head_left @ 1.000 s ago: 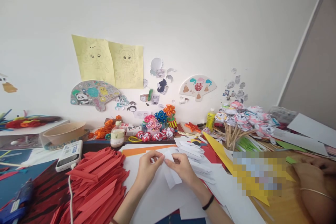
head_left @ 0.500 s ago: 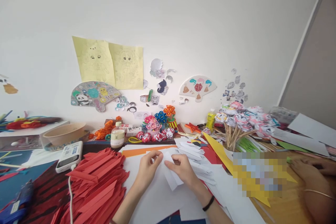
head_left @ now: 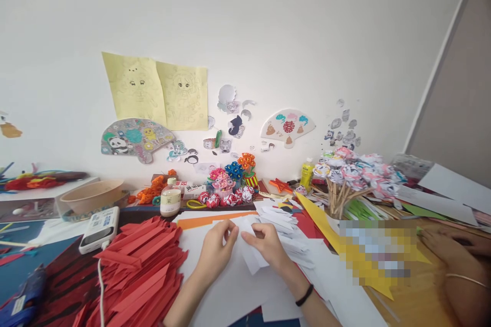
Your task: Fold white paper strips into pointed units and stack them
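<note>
Blue plastic makes up the body of a hot-glue gun (head_left: 25, 294) at the far left. Next comes a white power bank (head_left: 100, 227) with a white cable (head_left: 101, 291) plugged into it, then a thick heap of folded red paper strips (head_left: 148, 265), a labelled bottle (head_left: 170, 200) standing upright just behind. Above a large white sheet (head_left: 222, 294), the left hand (head_left: 217, 245) curls thumb and fingers towards each other at the left edge of a white paper piece (head_left: 253, 261); whether they grip it, I cannot tell. Its right side is pinched between thumb and fingers of the right hand (head_left: 268, 245). Just beyond lie folded white paper strips (head_left: 280, 220). Farther right, a yellow sheet (head_left: 320, 217) is near paper flowers (head_left: 353, 171) on wooden sticks (head_left: 337, 198), and another person's hand (head_left: 441, 248) is over the wooden desk (head_left: 412, 299).
</note>
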`<state>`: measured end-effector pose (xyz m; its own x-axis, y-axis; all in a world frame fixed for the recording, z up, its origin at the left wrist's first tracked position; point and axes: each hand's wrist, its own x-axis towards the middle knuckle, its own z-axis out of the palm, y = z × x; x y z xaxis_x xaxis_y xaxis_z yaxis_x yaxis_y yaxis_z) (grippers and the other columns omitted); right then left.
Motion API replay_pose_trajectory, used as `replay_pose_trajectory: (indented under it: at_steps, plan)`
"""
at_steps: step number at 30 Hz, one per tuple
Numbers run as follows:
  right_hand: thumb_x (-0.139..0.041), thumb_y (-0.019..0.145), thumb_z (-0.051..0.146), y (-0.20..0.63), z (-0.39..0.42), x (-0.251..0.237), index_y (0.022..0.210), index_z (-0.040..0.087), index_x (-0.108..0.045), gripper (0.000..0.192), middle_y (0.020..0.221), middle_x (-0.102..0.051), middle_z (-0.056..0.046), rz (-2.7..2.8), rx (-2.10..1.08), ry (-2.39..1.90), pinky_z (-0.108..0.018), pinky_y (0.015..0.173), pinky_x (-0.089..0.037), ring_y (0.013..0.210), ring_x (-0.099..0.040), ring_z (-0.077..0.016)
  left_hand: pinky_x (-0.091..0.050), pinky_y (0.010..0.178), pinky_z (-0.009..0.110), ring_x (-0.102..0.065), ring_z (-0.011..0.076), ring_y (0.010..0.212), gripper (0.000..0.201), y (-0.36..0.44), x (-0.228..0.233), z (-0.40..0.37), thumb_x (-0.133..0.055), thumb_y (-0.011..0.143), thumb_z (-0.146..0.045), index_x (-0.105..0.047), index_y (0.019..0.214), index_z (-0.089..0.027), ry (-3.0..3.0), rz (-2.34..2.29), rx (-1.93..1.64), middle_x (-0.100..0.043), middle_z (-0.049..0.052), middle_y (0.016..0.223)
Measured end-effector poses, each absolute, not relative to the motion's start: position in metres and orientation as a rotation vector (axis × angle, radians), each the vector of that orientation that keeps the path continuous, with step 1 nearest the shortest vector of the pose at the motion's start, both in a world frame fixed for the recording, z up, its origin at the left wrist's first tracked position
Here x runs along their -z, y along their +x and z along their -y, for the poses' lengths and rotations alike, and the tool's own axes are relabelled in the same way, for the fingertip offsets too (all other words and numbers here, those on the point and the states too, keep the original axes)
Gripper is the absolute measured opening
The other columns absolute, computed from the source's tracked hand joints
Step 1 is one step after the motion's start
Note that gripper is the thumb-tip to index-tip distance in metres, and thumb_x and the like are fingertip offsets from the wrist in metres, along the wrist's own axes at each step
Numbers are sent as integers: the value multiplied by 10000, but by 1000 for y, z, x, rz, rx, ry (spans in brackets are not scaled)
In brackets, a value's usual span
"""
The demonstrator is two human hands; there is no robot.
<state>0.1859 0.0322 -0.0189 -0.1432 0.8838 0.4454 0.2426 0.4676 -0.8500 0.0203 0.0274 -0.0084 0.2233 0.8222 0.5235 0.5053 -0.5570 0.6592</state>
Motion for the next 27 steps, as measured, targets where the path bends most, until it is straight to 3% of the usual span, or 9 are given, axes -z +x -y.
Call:
replay_pose_trajectory:
  at_steps: [11, 17, 21, 24, 27]
  plan:
    - [-627, 749, 354, 184, -32, 18, 536, 206, -274, 438, 576, -194, 64, 1491, -943, -971, -233, 470, -148, 531, -203, -79, -351, 583, 231, -474, 145, 608, 273, 24, 10, -24, -370, 919, -357, -475, 723, -198, 2181, -1213, -1221, -531, -11, 663]
    - [-618, 757, 378, 187, -33, 19, 534, 206, -261, 455, 577, -177, 66, 1591, -850, -997, -236, 475, -144, 529, -196, -79, -335, 550, 229, -453, 139, 569, 287, 22, 8, -26, -396, 899, -340, -490, 671, -191, 2183, -1258, -1194, -524, -12, 612]
    - [-636, 745, 371, 187, -34, 23, 495, 193, -264, 483, 556, -158, 75, 1752, -715, -1015, -237, 486, -154, 521, -201, -79, -363, 567, 226, -479, 132, 594, 203, 18, 2, -27, -480, 852, -351, -578, 801, -180, 2121, -1212, -1190, -603, 8, 721]
    - [-663, 725, 398, 187, -35, 23, 534, 166, -484, 350, 534, -366, 56, 1705, -733, -1019, -228, 511, -274, 538, -366, -101, -330, 528, 217, -449, 121, 554, 220, 16, -1, -26, -498, 834, -375, -571, 771, -178, 2082, -1217, -1202, -562, -15, 643]
    - [-704, 686, 433, 190, -38, 22, 819, 157, -658, 311, 793, -624, -48, 1500, -815, -1016, -251, 565, -396, 675, -541, -169, -327, 518, 213, -459, 117, 544, 260, 16, 1, -28, -501, 827, -428, -545, 769, -178, 1914, -1189, -1273, -543, -26, 612]
